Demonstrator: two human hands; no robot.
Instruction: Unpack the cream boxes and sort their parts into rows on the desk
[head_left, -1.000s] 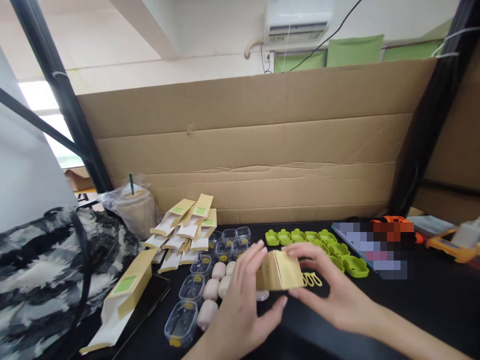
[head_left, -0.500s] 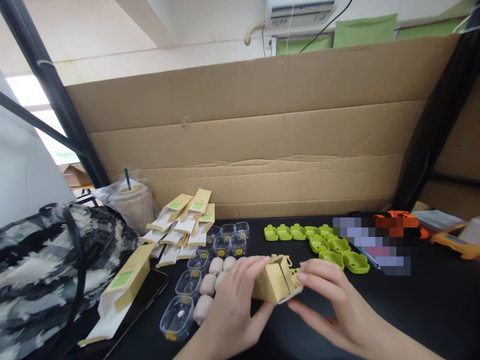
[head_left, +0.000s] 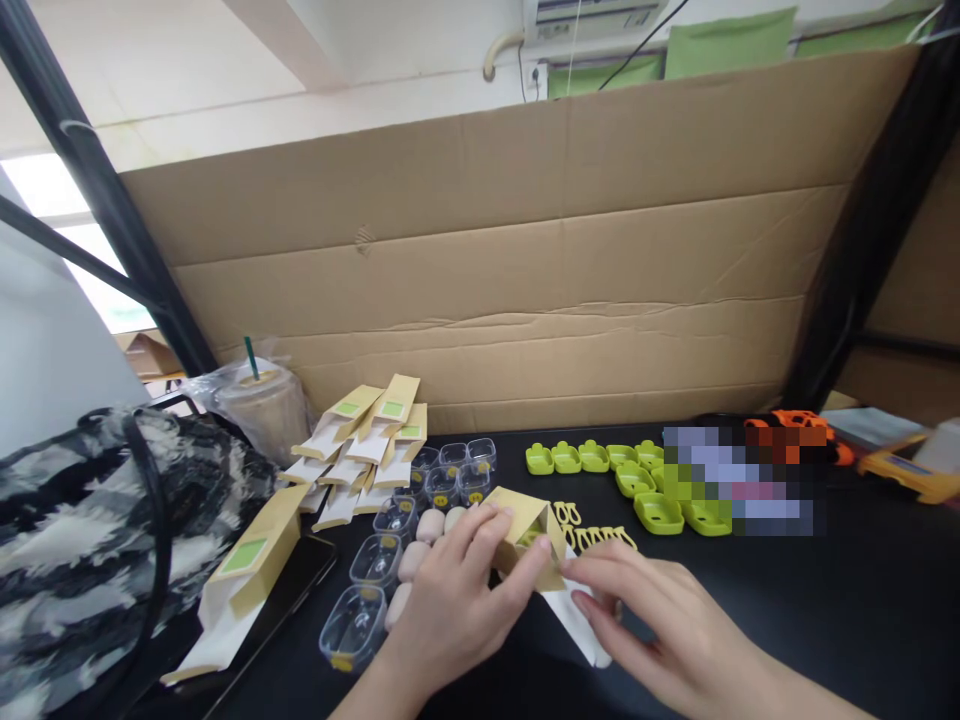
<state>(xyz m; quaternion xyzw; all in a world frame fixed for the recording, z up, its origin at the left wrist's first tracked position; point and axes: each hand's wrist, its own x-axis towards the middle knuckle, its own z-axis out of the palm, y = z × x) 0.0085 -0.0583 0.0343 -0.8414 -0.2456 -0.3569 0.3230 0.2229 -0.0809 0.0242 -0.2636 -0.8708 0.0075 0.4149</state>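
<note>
A small tan cardboard box [head_left: 517,505] is held above the black table, its open end turned to the right. Something green shows inside the opening, too little of it to name. My left hand [head_left: 457,600] is closed around the box's near left side, thumb at the opening. From that opening a white-lined flap [head_left: 574,618] hangs toward me. My right hand [head_left: 660,610] pinches at the flap and edge, its fingertips partly hiding them. Several pale rounded pieces [head_left: 411,562] lie left of my left hand. Behind the box sit several small yellow clips [head_left: 596,537].
Clear plastic cups [head_left: 352,628] line the left, beside a phone [head_left: 300,590] with an unfolded box [head_left: 259,560] over it. More flat boxes [head_left: 367,440] are piled behind. Lime green trays [head_left: 660,513] stand back right. A cardboard panel [head_left: 487,260] closes the far side.
The box end between my hands has come open, and its white-lined flap now hangs down. The box has turned, and the yellow clips behind it show more fully.
</note>
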